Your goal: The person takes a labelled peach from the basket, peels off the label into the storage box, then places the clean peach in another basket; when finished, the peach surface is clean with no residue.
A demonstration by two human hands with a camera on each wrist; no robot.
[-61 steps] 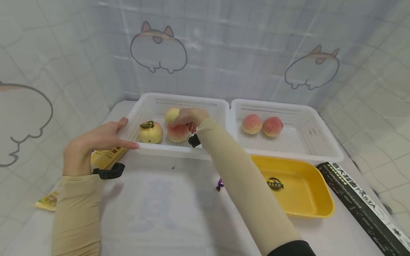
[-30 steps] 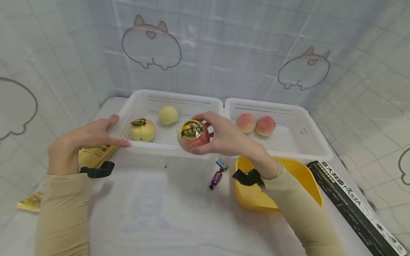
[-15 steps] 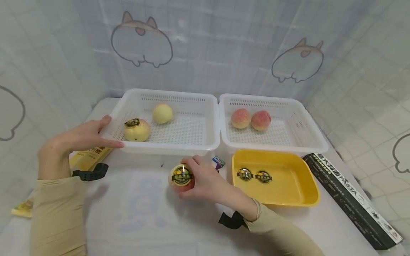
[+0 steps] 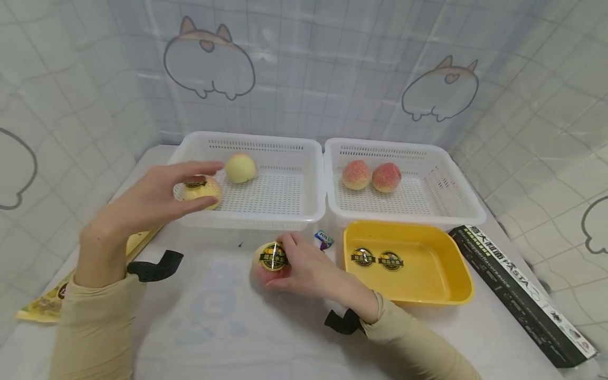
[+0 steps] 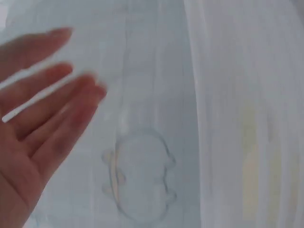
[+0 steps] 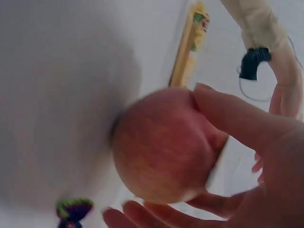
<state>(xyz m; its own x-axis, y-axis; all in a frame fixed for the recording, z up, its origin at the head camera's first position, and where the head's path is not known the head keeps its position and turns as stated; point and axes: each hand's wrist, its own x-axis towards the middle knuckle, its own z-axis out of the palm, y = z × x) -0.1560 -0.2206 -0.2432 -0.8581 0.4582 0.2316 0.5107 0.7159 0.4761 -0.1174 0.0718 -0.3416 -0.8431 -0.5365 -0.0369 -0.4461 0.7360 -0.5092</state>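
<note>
My right hand (image 4: 313, 272) grips a pinkish peach (image 6: 161, 147) low over the white table, thumb and fingers round its side. A round black-and-gold sticker (image 4: 273, 257) shows on the peach. My left hand (image 4: 147, 206) is raised at the left end of the left white basket (image 4: 252, 221), thumb and fingers spread apart with nothing between them. In the head view it overlaps a yellowish peach (image 4: 210, 196) that bears another such sticker. Farther back in that basket lies a pale yellow peach (image 4: 240, 168).
The right white basket (image 4: 408, 215) holds two red peaches (image 4: 387, 177). In front of it stands a yellow tray (image 4: 423, 274), two round stickers (image 4: 391, 260) on its inner wall. A black pasta box (image 4: 522, 295), wrapped candy (image 4: 324, 238) and a long yellow packet (image 4: 45, 306) lie around.
The right hand has lifted the peach out of the left basket and brought it down to the table in front. The left hand has let go of the basket's edge and risen.
</note>
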